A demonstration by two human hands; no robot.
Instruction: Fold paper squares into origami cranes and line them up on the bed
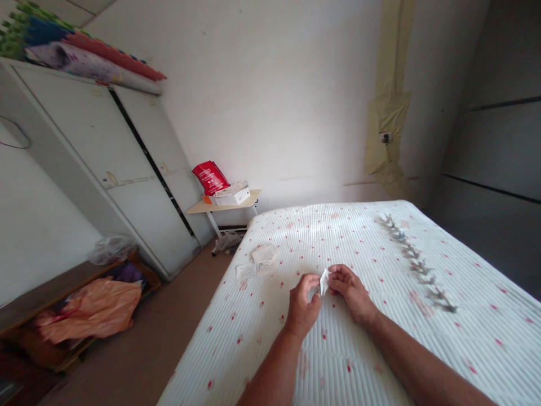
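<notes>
A small folded white paper piece [324, 281] is pinched between both my hands above the bed. My left hand [302, 306] grips its left edge with thumb and fingers. My right hand [350, 290] holds its right side. A few paper sheets [258, 262] lie on the white bed cover with red dots [270, 332], just beyond my left hand. A row of several small folded paper figures [416, 265] runs diagonally across the bed to the right of my right hand.
A white wardrobe [127, 186] stands at the left with rolled bedding [88, 53] on top. A small side table [224, 206] by the wall carries a red bag [210, 176] and boxes. An orange plastic bag [93, 316] lies on a low wooden shelf.
</notes>
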